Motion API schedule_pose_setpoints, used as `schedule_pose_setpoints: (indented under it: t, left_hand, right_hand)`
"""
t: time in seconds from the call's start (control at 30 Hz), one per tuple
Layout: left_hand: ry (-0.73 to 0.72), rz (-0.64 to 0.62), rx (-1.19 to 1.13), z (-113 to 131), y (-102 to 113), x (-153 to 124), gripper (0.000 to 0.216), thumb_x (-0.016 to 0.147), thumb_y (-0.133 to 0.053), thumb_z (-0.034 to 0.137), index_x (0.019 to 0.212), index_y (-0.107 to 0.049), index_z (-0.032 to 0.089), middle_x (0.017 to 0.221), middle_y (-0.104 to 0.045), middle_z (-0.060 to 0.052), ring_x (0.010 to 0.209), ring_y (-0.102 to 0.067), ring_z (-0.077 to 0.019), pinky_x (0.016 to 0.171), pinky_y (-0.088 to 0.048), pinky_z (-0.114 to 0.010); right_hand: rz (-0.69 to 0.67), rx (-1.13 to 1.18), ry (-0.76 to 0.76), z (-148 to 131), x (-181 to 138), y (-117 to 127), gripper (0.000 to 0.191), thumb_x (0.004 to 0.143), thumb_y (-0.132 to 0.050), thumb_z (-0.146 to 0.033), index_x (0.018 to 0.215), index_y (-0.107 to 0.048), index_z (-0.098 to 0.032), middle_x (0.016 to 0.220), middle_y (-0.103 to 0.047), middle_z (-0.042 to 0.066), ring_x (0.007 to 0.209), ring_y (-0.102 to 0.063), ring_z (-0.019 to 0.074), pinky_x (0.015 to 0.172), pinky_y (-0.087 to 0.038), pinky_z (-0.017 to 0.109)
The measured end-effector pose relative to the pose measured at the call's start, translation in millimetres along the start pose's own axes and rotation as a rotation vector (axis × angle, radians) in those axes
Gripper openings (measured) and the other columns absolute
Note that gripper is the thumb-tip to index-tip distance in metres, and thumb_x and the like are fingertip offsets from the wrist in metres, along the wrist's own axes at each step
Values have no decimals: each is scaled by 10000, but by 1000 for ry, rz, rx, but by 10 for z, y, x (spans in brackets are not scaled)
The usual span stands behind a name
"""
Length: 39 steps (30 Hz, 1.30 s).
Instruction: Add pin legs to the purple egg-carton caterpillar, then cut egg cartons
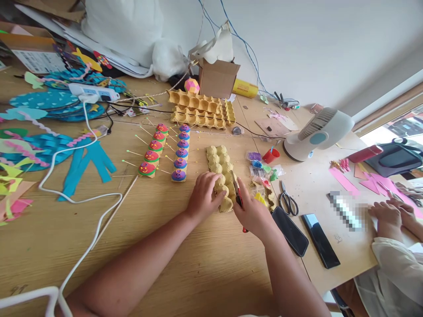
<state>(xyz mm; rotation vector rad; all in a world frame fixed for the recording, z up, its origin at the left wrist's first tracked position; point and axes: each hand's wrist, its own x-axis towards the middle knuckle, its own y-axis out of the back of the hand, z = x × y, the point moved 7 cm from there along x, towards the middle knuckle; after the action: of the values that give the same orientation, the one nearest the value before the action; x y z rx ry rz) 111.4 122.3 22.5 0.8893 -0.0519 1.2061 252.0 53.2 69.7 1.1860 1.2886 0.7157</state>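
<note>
A yellowish egg carton piece [215,159] with two rows of cups lies bumps-up on the wooden table. My left hand [205,193] grips its near left side, fingers over the cups. In my right hand [251,210] is a utility knife [238,197] with a red and black handle, its blade against the carton's right row. To the left stand two strips of painted egg cups: a red and green one [151,156] and a purple and blue one [181,152], with thin sticks poking out of their sides.
Scissors [288,199], a black phone [291,231] and another dark phone [320,241] lie to my right. Beyond are a red cup [271,155], a white fan [317,132] and more egg cartons [198,115]. A white cable [99,220] crosses the left side. Another person's hands [391,218] rest at right.
</note>
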Motion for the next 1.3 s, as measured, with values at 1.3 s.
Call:
schedule_pose_setpoints:
  t: [1.3]
  left_hand:
    - [-15,-127,23,-124,-192,-7,254,950,-634,319,1180,-676,222,1526,-516,-120,1375,-541,-294,1157,-479,-494]
  right_hand:
    - [31,-96,-13,-43,-103,-121,551,1056,-328,-268,1606,-305,-232,1253,-724,116,1019,-717,228,756,-486,285]
